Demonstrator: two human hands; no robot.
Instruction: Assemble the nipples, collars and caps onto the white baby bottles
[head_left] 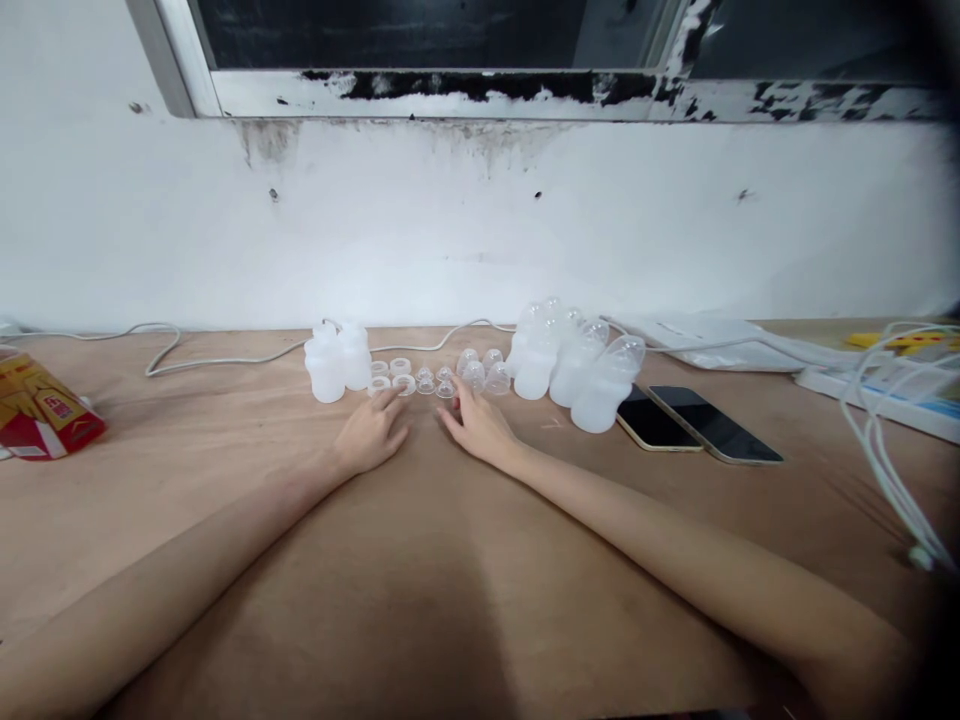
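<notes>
My left hand (370, 432) rests on the table with its fingers stretched toward several white screw rings (400, 367), touching or almost touching the front ones. Palm down, my right hand (480, 425) lies with fingers apart beside several clear bottle nipples (425, 379) and clear dome caps (497, 378). Neither hand holds anything. Behind my left hand stand white bottle bodies (328, 370) without caps. To the right of my right hand is a group of capped baby bottles (598, 393), some partly hidden behind others.
Two phones (716, 425) lie right of the bottles. A red and yellow carton (46, 408) is at far left. White cables (874, 440) hang at the right near a white box (892, 402). A plastic bag (697, 338) lies by the wall.
</notes>
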